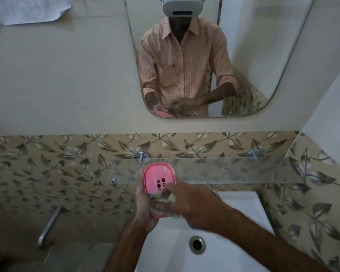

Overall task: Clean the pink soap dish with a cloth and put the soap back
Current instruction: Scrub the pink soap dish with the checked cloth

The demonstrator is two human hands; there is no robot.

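Head view: above white sink (165,252), left fingers (140,187) clasp pink soap dish (158,173), right fingers (172,190) bunch cloth (161,199) into it.

We can read no text, label, brand or number anywhere; the paper sheet (28,10) at eleven o'clock shows us no legible writing.

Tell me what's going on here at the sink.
A person stands at a white sink, cleaning a pink soap dish. The left hand grips the dish by its side and holds it above the basin, just in front of a glass shelf. The right hand presses a bunched cloth into the near end of the dish. No soap shows in the dish or anywhere else in view, so putting it back is not yet done.
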